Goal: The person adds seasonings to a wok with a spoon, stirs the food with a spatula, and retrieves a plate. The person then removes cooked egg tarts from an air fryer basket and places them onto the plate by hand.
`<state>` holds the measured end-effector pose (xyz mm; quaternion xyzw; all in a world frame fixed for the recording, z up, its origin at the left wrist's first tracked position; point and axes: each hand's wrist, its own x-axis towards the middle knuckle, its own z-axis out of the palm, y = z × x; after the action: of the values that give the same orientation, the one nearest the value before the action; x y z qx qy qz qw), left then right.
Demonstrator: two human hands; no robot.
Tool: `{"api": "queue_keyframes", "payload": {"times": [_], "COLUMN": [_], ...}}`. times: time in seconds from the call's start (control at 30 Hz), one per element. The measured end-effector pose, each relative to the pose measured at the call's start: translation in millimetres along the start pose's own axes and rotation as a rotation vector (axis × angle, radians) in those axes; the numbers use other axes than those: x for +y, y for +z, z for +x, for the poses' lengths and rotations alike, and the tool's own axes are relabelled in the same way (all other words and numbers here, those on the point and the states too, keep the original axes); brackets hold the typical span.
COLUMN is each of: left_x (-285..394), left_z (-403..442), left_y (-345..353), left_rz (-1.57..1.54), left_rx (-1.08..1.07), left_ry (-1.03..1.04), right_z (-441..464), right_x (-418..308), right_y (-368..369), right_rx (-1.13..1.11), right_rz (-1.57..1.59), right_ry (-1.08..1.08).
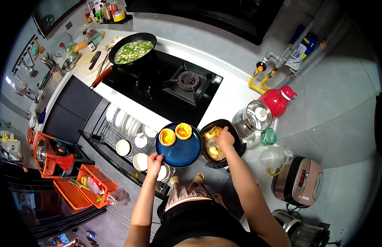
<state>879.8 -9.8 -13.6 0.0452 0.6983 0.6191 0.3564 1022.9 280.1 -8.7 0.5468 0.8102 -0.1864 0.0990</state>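
My left hand (155, 164) grips the near-left rim of a round dark blue plate (180, 152). Two egg tarts (167, 137) lie side by side on the plate's far half. Just right of it stands a black air fryer basket (203, 158) with golden-brown food pieces (215, 153) on a crumpled liner. My right hand (224, 139) reaches down into this basket, its fingers closed at the upper browned piece (210, 132). The fingertips are partly hidden, and the kind of food in the basket is unclear.
A wok (135, 48) of green and white food sits on the black gas hob (158, 86). Below the counter, a pulled-out dish drawer (113, 142) holds bowls and plates. A glass pitcher (252, 119), red kettle (276, 102) and rice cooker (298, 181) stand at right.
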Motion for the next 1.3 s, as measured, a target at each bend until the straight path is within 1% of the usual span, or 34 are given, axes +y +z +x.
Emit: {"api": "queue_keyframes", "payload": {"times": [0.03,0.13,0.2,0.27,0.3,0.33,0.4,0.47,0.5,0.53,0.57,0.6,0.67,0.77,0.87,0.9,1.0,1.1,1.17,1.23,1.27,1.3], "left_x": [-3,-3,3,7,7,6,3,0,1,2,1,1,1,-2,-7,-6,-4,-6,-7,-4,-2,0], "left_z": [1,3,2,1,2,2,3,6,4,3,2,1,0,-1,-1,-1,-1,1,3,3,2,2], "left_y": [0,2,7,9,10,12,11,8,7,6,5,4,2,-1,-5,-5,-3,-2,-3,2,4,7], "left_rz": [-0.002,-0.012,-0.002,0.013,0.014,0.015,-0.005,-0.016,-0.018,-0.021,-0.023,-0.029,-0.041,-0.040,-0.040,-0.038,-0.045,-0.034,-0.020,-0.011,-0.021,-0.029], "left_rx": [0.006,-0.003,-0.016,-0.031,-0.034,-0.037,-0.040,-0.035,-0.030,-0.023,-0.017,-0.011,0.003,0.030,0.045,0.047,0.053,0.058,0.039,0.029,0.023,0.015], "left_ry": [0.001,-0.004,-0.003,-0.005,-0.010,-0.016,-0.021,-0.021,-0.020,-0.021,-0.016,-0.018,-0.017,-0.021,-0.024,-0.025,-0.027,-0.026,-0.013,-0.013,-0.015,-0.016], "right_z": [-8,-47,-81,-102,-109,-107,-106,-89,-79,-64,-44,-33,-12,8,21,24,24,-6,-46,-76,-86,-98], "right_x": [-2,-10,-28,-45,-53,-51,-50,-33,-23,-9,4,7,8,3,2,2,3,-6,-24,-36,-42,-52], "right_y": [-9,-32,-40,-40,-43,-35,-35,-31,-29,-25,-17,-21,-10,14,34,35,40,0,-37,-41,-39,-40], "right_rx": [-0.016,0.164,0.237,0.212,0.113,0.181,0.267,0.314,0.352,0.363,0.308,0.139,0.005,-0.053,-0.045,-0.094,-0.050,-0.016,0.067,0.198,0.153,0.125], "right_rz": [0.046,0.241,0.368,0.351,0.282,0.263,0.395,0.461,0.415,0.267,0.195,0.060,-0.109,-0.205,-0.252,-0.272,-0.262,-0.120,0.018,0.255,0.370,0.355], "right_ry": [0.021,-0.174,-0.470,-0.702,-0.693,-0.850,-0.902,-0.785,-0.644,-0.515,-0.425,-0.281,-0.168,-0.140,-0.140,-0.136,-0.117,-0.116,-0.183,-0.471,-0.614,-0.664]}}
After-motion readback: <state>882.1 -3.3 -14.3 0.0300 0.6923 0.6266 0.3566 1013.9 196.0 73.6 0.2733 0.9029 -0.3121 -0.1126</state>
